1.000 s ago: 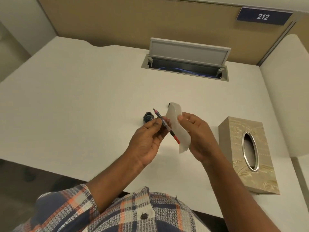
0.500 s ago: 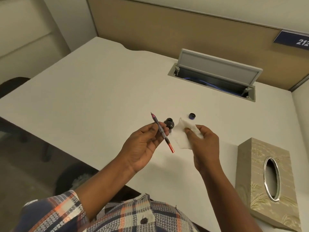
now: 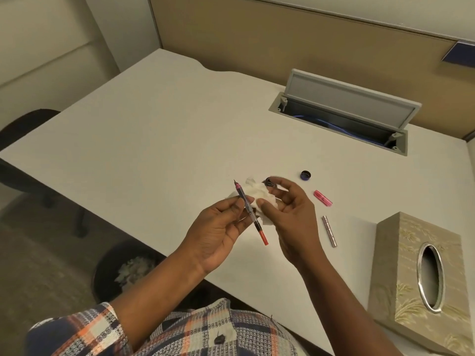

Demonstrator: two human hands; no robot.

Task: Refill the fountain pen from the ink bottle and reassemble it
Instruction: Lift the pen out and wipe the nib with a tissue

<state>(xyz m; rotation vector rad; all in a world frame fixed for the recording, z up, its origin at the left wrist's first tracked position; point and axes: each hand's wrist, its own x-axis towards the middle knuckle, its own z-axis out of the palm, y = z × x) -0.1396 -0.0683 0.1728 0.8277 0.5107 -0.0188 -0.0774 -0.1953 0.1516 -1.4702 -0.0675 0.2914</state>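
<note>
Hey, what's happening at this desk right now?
A person is mid-refill. The left hand pinches the pen section, nib pointing away; the right hand holds a crumpled tissue beside it. The ink bottle, its lid, the pink pen cap and the silver barrel sit on the desk, not yet reassembled.

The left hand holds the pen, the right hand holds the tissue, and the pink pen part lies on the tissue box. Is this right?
No. In the head view the pink pen part lies on the desk, apart from the tissue box. The rest is right.
</note>
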